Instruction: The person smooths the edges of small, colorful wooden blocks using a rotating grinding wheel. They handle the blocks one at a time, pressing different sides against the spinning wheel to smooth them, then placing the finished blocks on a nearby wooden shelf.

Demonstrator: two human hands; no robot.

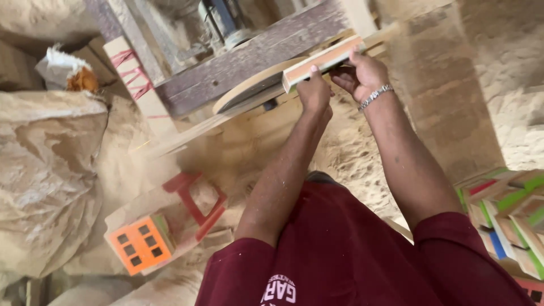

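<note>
A flat wooden piece (323,61) with an orange edge and pale faces is held in both hands against a round sanding disc (252,85). My left hand (314,90) grips its nearer end from below. My right hand (362,73), with a metal bracelet at the wrist, holds the far end with fingers curled over the top. The disc is mounted on a dusty wooden frame (243,62).
Sawdust covers the floor and surfaces. A large brown sack (45,170) lies at the left. An orange block with square holes (139,243) and a red frame (195,204) sit lower left. Stacked pieces with green, red and blue edges (510,221) stand at the right.
</note>
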